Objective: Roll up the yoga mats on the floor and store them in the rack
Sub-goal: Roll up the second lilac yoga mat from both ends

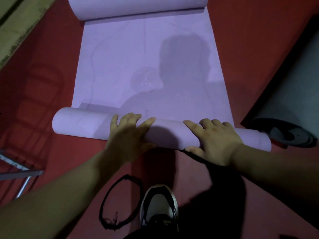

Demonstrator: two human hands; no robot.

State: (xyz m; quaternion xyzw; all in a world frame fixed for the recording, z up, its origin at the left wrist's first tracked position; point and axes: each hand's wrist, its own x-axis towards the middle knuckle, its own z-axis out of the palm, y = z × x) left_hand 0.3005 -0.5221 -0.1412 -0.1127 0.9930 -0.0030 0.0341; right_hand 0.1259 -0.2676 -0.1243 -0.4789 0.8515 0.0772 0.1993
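A purple yoga mat (148, 62) lies flat on the red floor, running away from me. Its near end is wound into a roll (82, 125) lying across the view. My left hand (127, 135) rests on top of the roll near its middle, fingers spread over it and thumb on the near side. My right hand (215, 140) presses on the roll further right in the same way. The mat's far end (138, 7) curls upward at the top of the view.
A black cord loop (119, 202) lies on the red floor (43, 94) beside my shoe (158, 206). A metal frame (22, 175) stands at the left edge. A dark mat with a round black object (286, 135) sits at the right. An olive wall edge (20, 26) runs along the upper left.
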